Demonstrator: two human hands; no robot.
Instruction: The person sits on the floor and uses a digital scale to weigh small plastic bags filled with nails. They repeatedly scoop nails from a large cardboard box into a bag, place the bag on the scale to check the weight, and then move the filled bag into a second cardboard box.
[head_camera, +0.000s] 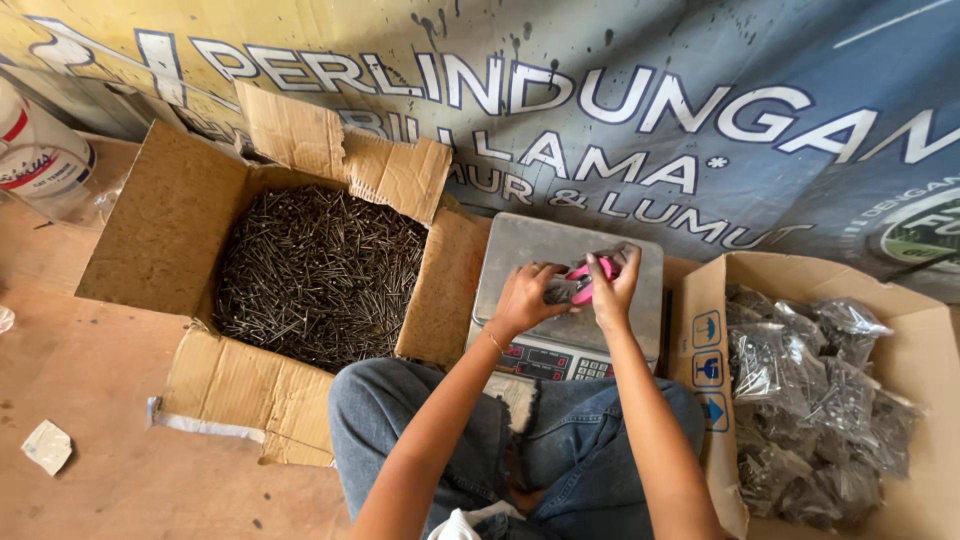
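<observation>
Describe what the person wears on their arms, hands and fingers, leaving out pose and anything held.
Both arms are bare, with no sleeves in view. The left hand has a thin bracelet at its wrist. The right hand wears no glove; no rings are discernible on either hand.

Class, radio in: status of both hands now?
Left hand and right hand grip pink tool over scale. Nail box left, bagged nails right. Nothing blocking.
</observation>
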